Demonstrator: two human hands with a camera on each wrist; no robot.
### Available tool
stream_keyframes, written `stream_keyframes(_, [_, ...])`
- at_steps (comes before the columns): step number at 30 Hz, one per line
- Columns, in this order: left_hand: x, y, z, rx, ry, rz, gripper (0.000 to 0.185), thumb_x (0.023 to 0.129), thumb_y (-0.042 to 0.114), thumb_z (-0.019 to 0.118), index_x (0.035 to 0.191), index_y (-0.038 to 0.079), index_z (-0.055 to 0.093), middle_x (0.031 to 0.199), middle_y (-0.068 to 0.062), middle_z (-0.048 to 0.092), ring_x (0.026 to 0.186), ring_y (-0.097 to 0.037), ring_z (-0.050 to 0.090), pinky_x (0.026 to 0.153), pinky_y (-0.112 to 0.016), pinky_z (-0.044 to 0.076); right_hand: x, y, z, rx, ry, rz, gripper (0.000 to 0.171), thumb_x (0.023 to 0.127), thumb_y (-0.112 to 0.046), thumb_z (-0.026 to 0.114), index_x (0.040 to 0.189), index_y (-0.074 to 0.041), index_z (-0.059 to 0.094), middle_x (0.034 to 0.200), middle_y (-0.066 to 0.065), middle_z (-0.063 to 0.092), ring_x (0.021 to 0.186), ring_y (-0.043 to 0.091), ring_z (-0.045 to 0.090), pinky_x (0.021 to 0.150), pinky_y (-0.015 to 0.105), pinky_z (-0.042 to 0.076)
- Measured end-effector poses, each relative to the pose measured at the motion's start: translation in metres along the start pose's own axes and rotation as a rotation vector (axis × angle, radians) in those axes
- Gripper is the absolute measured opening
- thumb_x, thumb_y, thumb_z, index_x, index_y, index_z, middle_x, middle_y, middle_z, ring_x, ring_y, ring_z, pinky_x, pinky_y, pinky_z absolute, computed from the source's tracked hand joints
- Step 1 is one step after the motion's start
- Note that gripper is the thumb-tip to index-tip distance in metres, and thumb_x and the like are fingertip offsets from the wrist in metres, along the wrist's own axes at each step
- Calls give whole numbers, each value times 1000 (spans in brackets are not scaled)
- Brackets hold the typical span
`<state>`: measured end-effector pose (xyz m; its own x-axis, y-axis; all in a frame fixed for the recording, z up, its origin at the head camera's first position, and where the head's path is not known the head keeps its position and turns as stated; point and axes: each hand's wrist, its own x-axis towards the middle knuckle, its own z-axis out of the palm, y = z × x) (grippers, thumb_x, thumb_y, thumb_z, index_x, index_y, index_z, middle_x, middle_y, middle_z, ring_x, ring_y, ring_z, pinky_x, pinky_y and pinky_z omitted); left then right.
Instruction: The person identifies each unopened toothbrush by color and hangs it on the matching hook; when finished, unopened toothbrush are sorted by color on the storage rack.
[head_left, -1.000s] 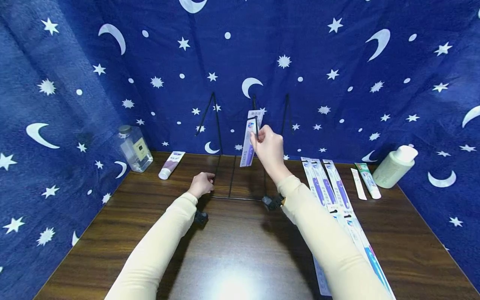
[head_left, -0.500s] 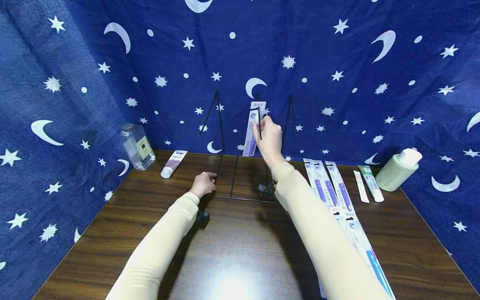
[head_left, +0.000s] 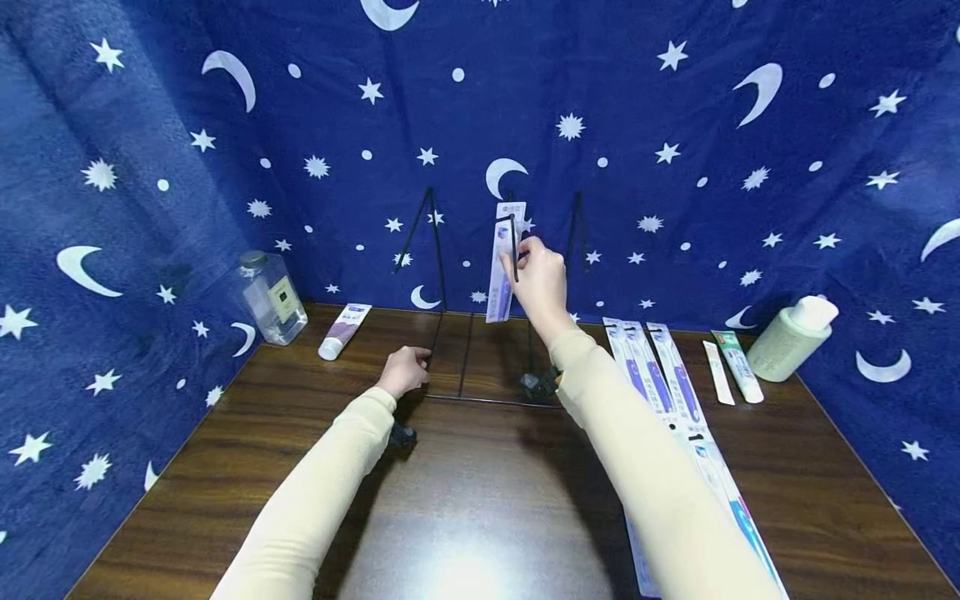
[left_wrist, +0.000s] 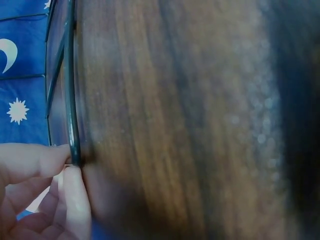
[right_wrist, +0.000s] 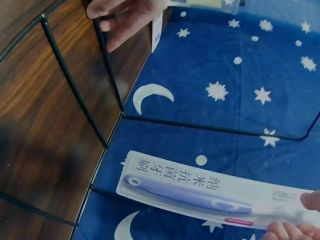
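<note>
The right hand [right_wrist: 292, 231], mostly cropped, is apparently pinching a packaged purple toothbrush [right_wrist: 195, 192], while the left hand [right_wrist: 134, 17] is gripping a black wire rack [right_wrist: 123, 115].

Purple toothbrush [right_wrist: 185, 194], blue star-patterned cloth [head_left: 480, 117]

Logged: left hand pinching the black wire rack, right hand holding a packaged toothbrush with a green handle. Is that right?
Not quite: the packaged toothbrush in the right hand has a purple handle, not green, as the right wrist view shows. The rest stands.
</note>
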<state>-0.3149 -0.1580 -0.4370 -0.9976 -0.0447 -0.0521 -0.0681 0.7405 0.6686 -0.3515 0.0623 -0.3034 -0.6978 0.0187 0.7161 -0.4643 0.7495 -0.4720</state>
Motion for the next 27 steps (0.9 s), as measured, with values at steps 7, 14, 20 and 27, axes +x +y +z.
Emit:
stream_keyframes(7, [1, -5, 0, -17, 1, 25, 54, 67, -7, 63, 121, -3, 62, 78, -4, 62, 47, -4, 53, 50, -18, 45, -15, 3, -24, -3, -26, -3, 20, 82, -17, 68, 92, 1, 68, 72, 12, 70, 65, 25, 66, 66, 39, 51])
stream_keyframes(14, [4, -10, 0, -21, -20, 20, 53, 68, -8, 62, 121, -4, 61, 77, -3, 60, 47, -3, 53, 50, -20, 49, -35, 28, -44, -72, -36, -80, 18, 83, -17, 67, 83, 1, 66, 67, 10, 69, 63, 28, 64, 64, 40, 50])
stream_keyframes(20, [6, -5, 0, -52, -37, 14, 54, 69, -9, 62, 123, -5, 60, 76, -3, 57, 48, -4, 52, 50, -20, 49, -45, 65, -66, -161, -66, -25, 19, 82, -17, 67, 82, 3, 67, 67, 13, 69, 64, 30, 65, 62, 42, 49])
stream_keyframes(27, [7, -5, 1, -21, -43, 38, 55, 66, -8, 62, 122, -6, 60, 78, -5, 61, 45, -3, 51, 48, -19, 47, -61, 112, -90, -205, -131, 37, 18, 81, -12, 66, 82, 5, 68, 69, 17, 68, 63, 33, 64, 61, 45, 49])
